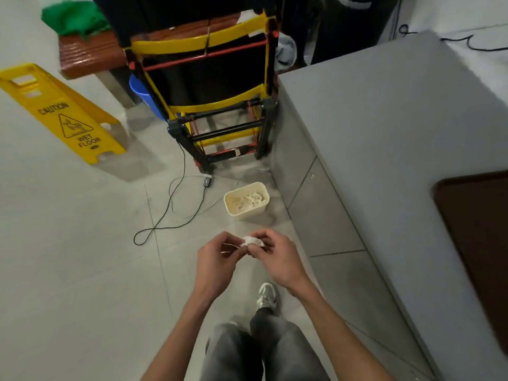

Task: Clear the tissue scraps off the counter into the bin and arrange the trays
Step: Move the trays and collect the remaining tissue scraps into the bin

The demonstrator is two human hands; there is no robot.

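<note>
Head view, looking down. Small crumpled white tissue scrap [253, 241] is held in mid-air over the floor, btw both hands, at about waist height. Right hand [275, 257] pinches the wad w/ curled fingers and thumb. Left hand [217, 259] has fingers curled in at the wad's left edge, pinching a thin white strip that trails from it. Both forearms are bare.

Just beyond the hands, a cream rectangular bin [246, 199] stands on the tiled floor, touching or nearly touching the cabinet base; pale scraps lie inside. The tissue isn't over the bin, it's on the near side of it.

To the right runs a grey counter [384, 133]. A dark brown tray [478, 229] lies flat on it at the frame's right edge, partly cut off.

Below the hands: grey trousers [275, 347] and one white sneaker [266, 295].

Farther out, a yellow-and-black cart frame [209, 92] stands at the counter's far end, w/ a black cable [170, 210] looping across the floor from it. Blue bucket [143, 92] sits behind the frame's left side. Left of that, a yellow wet-floor sign [63, 116] stands, reading "CAUTION WET FLOOR". At top left, a green cloth [74, 19] rests on a brown bench [88, 50].
</note>
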